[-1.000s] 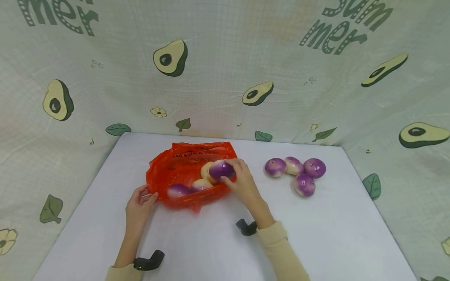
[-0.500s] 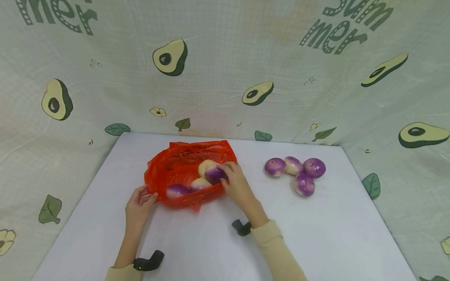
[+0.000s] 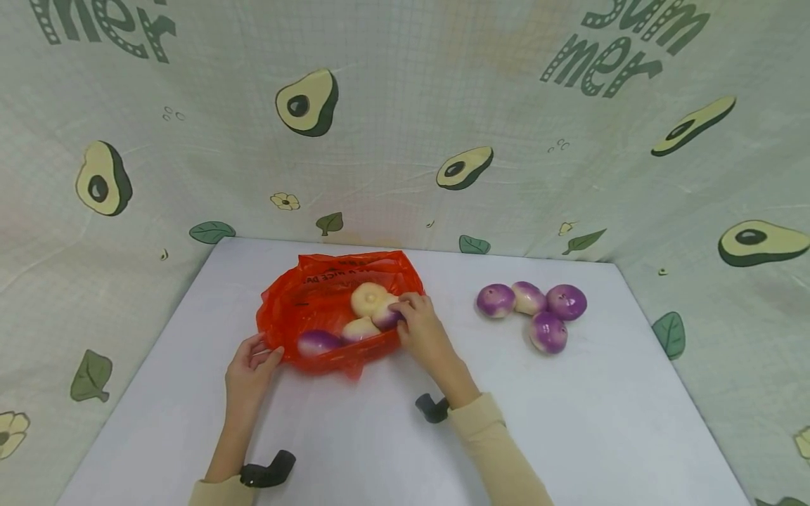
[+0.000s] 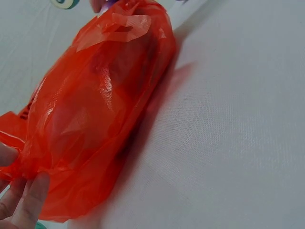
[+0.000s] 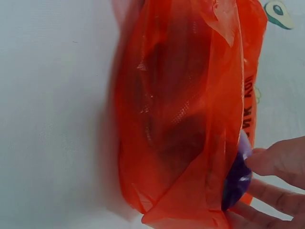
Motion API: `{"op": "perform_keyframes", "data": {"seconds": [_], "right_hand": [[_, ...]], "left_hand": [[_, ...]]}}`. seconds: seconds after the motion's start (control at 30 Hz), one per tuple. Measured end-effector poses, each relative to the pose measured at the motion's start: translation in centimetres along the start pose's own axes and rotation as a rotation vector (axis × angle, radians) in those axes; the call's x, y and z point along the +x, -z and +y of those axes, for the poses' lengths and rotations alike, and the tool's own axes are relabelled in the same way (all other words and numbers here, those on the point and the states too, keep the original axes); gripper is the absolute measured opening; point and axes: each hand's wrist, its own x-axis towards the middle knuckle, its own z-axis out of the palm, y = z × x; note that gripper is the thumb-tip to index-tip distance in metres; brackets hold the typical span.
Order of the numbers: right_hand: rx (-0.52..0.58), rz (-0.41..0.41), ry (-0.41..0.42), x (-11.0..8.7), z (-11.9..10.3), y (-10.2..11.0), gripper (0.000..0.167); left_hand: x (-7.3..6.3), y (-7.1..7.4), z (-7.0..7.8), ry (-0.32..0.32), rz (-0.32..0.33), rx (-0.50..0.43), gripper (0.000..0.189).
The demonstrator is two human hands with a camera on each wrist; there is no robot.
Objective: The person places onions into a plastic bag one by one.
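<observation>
An orange-red plastic bag (image 3: 316, 299) lies with its mouth spread open on the white table. Several purple-and-white onions sit inside it, among them a purple one (image 3: 318, 343) at the left and a pale one (image 3: 367, 299) at the back. At the bag's left edge, my left hand (image 3: 249, 365) pinches the plastic between thumb and fingers, which the left wrist view shows close up. My right hand (image 3: 424, 334) reaches over the right side of the mouth and holds an onion (image 5: 238, 176) by its purple end. That onion rests against the others; the bag wall partly hides it in the right wrist view.
To the right of the bag, several more onions (image 3: 548, 332) lie grouped on the white table (image 3: 601, 422). A cloth (image 3: 380, 140) printed with avocados hangs behind and beside the table.
My right hand has moved left and lowered its onion among those in the bag, turning the pale side up. The bag has shifted slightly left; my left hand stays at its edge.
</observation>
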Motion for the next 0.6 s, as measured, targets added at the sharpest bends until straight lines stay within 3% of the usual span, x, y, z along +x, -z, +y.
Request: {"op": "perform_keyframes", "data": {"seconds": [0.33, 0.6], "right_hand": [[-0.048, -0.135, 0.005, 0.12, -0.08, -0.29, 0.025], [-0.046, -0.166, -0.019, 0.25, -0.15, -0.28, 0.027]], "left_hand": [[0.07, -0.08, -0.20, -0.029, 0.001, -0.003, 0.044], [0.06, 0.04, -0.09, -0.031, 0.009, 0.015, 0.044]]}}
